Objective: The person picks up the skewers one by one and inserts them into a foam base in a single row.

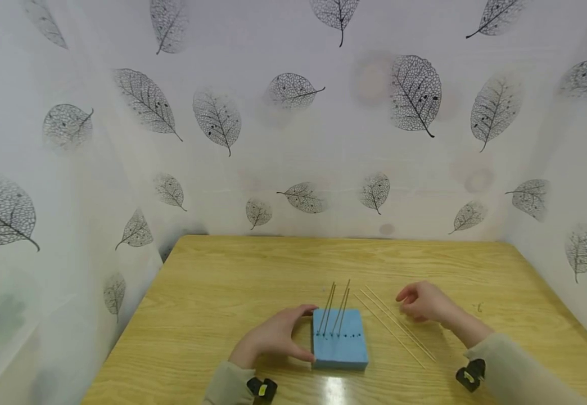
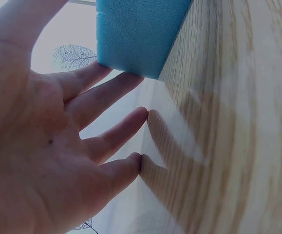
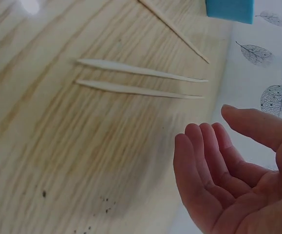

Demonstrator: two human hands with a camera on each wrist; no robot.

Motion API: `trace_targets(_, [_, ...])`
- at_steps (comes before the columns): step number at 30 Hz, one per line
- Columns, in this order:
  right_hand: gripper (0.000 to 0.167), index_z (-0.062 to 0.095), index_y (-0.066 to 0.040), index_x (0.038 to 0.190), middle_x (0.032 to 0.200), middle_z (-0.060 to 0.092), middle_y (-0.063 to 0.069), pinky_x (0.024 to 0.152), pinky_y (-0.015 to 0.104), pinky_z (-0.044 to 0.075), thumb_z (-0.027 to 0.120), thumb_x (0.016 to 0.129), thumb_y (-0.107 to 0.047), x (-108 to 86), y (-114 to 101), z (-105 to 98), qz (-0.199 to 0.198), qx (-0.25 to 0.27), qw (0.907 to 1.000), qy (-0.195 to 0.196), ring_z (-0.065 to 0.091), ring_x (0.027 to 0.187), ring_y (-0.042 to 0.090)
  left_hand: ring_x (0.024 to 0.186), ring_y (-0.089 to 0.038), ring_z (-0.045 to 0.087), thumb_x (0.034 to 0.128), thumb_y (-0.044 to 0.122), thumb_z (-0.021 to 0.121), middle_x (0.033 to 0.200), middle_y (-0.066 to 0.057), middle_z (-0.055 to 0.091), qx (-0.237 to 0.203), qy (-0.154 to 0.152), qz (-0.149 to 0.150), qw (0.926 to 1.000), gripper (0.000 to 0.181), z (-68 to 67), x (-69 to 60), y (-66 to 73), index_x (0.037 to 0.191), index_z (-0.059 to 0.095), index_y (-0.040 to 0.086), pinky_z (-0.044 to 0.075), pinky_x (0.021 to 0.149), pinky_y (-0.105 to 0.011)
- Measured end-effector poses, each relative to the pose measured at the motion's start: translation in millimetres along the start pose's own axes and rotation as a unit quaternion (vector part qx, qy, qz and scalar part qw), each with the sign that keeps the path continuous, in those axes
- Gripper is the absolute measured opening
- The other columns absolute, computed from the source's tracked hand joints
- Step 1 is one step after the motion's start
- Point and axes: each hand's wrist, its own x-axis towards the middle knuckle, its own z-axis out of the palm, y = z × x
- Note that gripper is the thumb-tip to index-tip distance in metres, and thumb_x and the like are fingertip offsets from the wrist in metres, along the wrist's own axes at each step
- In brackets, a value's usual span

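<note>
Blue square foam block (image 1: pixel 341 350), likely light, dentable: my left hand (image 1: pixel 276 336) sensibly pinches opposite edges; right hand (image 1: pixel 426 302) gapes empty.

- Long sleeves on both arms, pale beige verging on off-white: left sleeve (image 1: pixel 229 387), right sleeve (image 1: pixel 523 368).
- The cloth looks plain, in a single tone, down to the cuffs.
- A chunky black device sits at each cuff: left wrist device (image 1: pixel 262 388), right wrist device (image 1: pixel 470 376).
- Each device carries a small yellow patch, its details too small to make out.
- The hands, left hand (image 1: pixel 273 337) and right hand (image 1: pixel 425 302), are bare.
</note>
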Motion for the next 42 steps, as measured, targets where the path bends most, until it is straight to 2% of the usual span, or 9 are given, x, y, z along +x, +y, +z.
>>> trace_targets(13, [0.021, 0.067, 0.006, 0.099, 0.075, 0.063, 0.004, 0.050, 0.029, 0.055, 0.073, 0.079, 0.000, 12.4, 6, 6, 0.043, -0.012, 0.9990, -0.005, 0.059, 0.060, 0.013, 0.140, -0.022, 0.043, 0.0699, 0.048, 0.086, 0.152, 0.003, 0.046, 0.001, 0.000, 0.004, 1.0000, 0.102, 0.5, 0.7, -2.4, 0.153, 0.035, 0.017, 0.034, 0.118, -0.049])
trace_targets(22, [0.018, 0.066, 0.005, 0.094, 0.072, 0.062, 0.003, 0.046, 0.025, 0.052, 0.073, 0.078, 0.002, 15.1, 4, 11, 0.044, -0.006, 0.9989, -0.013, 0.056, 0.055, 0.012, 0.141, -0.023, 0.042, 0.0698, 0.046, 0.087, 0.153, 0.003, 0.044, -0.002, 0.000, 0.003, 1.0000, 0.102, 1.2, -0.5, -1.3, 0.153, 0.035, 0.017, 0.034, 0.118, -0.050])
trace_targets(35, [0.018, 0.067, 0.002, 0.089, 0.066, 0.059, 0.002, 0.045, 0.025, 0.050, 0.077, 0.075, 0.001, 19.5, 4, 16, 0.042, -0.037, 0.9984, 0.004, 0.053, 0.052, 0.011, 0.140, -0.023, 0.043, 0.0679, 0.045, 0.088, 0.152, 0.003, 0.046, 0.002, 0.007, 0.001, 1.0000, 0.103, 1.2, 0.7, -1.0, 0.152, 0.036, 0.017, 0.034, 0.118, -0.050])
trace_targets(42, [0.017, 0.066, 0.003, 0.086, 0.059, 0.059, 0.001, 0.042, 0.022, 0.043, 0.076, 0.074, 0.002, 18.4, 8, 20, 0.006, -0.045, 0.9989, 0.003, 0.048, 0.045, 0.009, 0.141, -0.024, 0.042, 0.0687, 0.046, 0.087, 0.153, 0.003, 0.044, -0.001, 0.003, -0.005, 1.0000, 0.104, 0.7, 0.0, -0.2, 0.153, 0.034, 0.018, 0.033, 0.118, -0.050])
